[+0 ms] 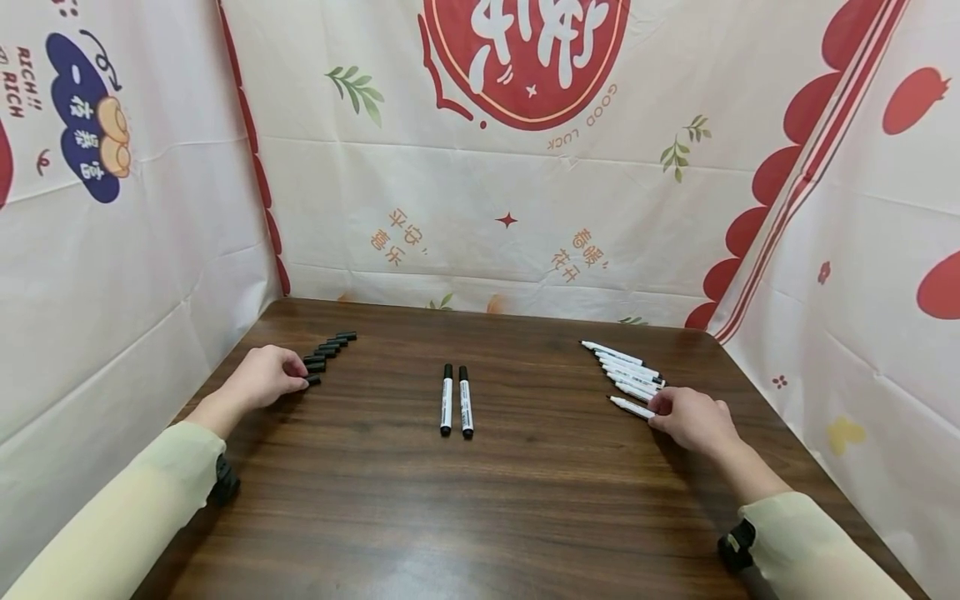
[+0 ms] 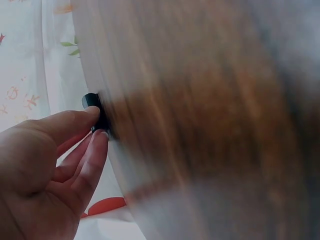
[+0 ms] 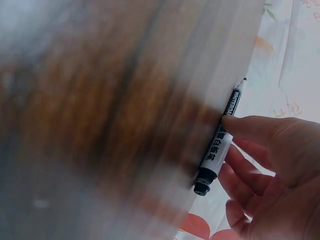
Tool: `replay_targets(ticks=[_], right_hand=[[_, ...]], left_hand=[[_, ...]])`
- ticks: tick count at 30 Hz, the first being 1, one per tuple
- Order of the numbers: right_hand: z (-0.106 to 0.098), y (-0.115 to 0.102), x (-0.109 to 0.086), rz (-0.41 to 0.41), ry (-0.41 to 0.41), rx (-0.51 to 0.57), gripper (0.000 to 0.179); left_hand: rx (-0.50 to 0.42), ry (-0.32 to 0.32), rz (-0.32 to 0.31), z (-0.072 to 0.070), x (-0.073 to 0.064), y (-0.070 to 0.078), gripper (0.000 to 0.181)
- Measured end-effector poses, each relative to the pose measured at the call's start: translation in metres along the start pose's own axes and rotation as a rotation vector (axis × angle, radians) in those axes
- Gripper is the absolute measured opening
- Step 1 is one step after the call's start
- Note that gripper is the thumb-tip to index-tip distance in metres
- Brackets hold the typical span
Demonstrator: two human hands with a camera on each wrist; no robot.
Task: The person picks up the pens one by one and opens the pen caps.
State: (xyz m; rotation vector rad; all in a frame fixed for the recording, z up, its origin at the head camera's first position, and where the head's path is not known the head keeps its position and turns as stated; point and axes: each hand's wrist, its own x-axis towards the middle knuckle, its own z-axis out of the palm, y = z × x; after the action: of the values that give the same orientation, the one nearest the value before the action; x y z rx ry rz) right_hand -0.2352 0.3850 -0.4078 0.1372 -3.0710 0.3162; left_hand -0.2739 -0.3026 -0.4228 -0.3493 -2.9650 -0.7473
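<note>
At the table's left side, my left hand (image 1: 266, 377) has a small black marker cap (image 1: 313, 380) between thumb and fingertips. The left wrist view shows this cap (image 2: 103, 117) tilted, with the thumb against one side. Several more black caps (image 1: 327, 352) lie in a slanting row just beyond that hand. Over on the right, my right hand (image 1: 693, 419) pinches an uncapped whiteboard marker (image 1: 630, 407), white with a black end. Its bare tip points away from the hand, and dark lettering shows on the marker (image 3: 218, 142) in the right wrist view. Several uncapped markers (image 1: 626, 368) lie close together beyond it.
Two capped whiteboard markers, one on the left (image 1: 446, 402) and one on the right (image 1: 466, 403), lie side by side mid-table. The dark wooden table (image 1: 420, 517) meets a printed cloth (image 1: 480, 183) at its back, and cloth also hangs along both sides.
</note>
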Motion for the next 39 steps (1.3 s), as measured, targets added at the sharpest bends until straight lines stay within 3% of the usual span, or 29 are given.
replay_targets(ticks=[23, 39], right_hand=[[-0.003, 0.014, 0.013, 0.083, 0.004, 0.007, 0.019], [-0.006, 0.015, 0.009, 0.106, -0.012, 0.023, 0.023]], left_hand=[[-0.023, 0.069, -0.001, -0.001, 0.004, -0.006, 0.011], [-0.075, 0.035, -0.057, -0.001, 0.005, -0.005, 0.020]])
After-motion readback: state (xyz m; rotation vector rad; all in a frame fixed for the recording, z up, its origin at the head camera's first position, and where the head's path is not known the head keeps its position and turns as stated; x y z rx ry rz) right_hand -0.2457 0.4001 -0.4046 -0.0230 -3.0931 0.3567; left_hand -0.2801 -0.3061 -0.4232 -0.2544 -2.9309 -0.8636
